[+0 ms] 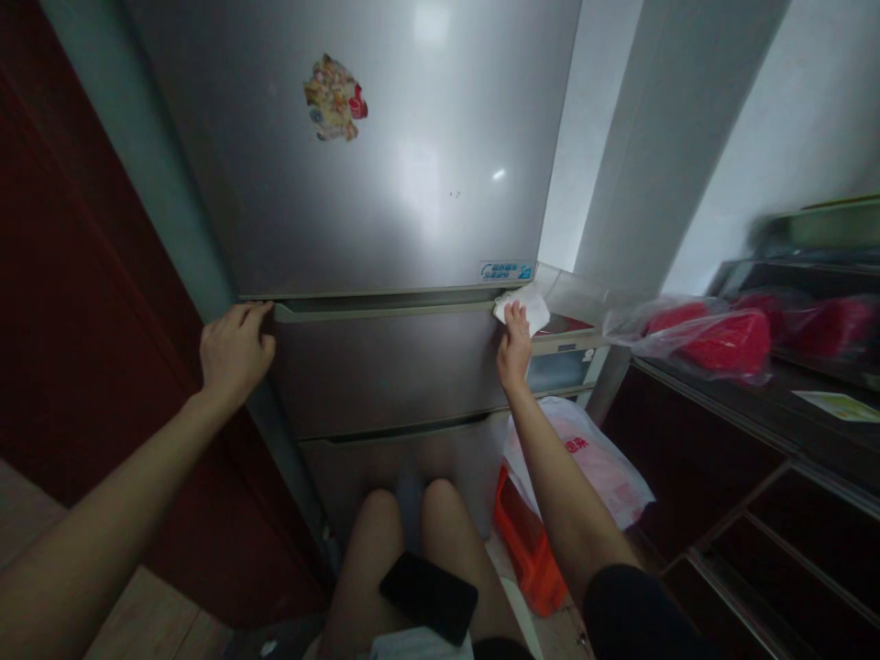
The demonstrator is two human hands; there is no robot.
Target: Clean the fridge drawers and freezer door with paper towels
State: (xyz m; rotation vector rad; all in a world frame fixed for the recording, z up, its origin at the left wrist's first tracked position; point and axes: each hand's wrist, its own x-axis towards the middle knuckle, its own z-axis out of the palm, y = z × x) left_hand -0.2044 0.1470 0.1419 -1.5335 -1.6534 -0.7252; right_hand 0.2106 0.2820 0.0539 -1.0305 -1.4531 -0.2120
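I crouch in front of a silver fridge. My left hand grips the left end of the middle drawer's top edge, fingers curled over it. My right hand presses a white cloth against the right end of that same edge, just under the upper door. The middle drawer stands pulled slightly out on the right. A lower drawer sits below it, behind my knees.
A black phone lies on my lap. An orange box and a white plastic bag sit on the floor to the right. Dark shelves at right carry red items in clear bags. A dark red wall stands left.
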